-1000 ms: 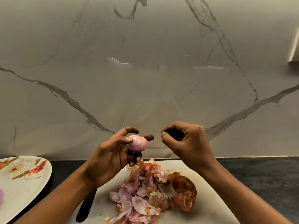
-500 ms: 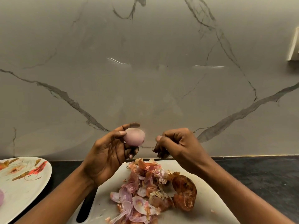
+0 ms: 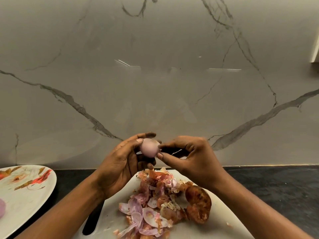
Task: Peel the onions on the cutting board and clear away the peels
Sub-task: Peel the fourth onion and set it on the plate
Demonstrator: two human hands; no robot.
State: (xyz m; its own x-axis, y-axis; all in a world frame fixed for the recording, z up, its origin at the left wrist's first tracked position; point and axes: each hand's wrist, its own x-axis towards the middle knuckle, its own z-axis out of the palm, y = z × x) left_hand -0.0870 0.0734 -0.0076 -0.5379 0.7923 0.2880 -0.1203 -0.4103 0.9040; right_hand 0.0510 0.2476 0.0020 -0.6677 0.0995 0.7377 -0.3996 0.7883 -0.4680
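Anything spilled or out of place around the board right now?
Nothing stands out. The peels sit heaped on the cutting board, none visibly on the counter; the left hand holds the onion.

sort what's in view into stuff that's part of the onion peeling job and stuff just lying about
Part of the job:
- small pink onion, cradled in the left hand
- right hand, pinching at the onion's side
- pile of peels
- white cutting board

Lying about:
- black handle at the board's left edge
- floral plate, a purple piece at its edge
- dark countertop
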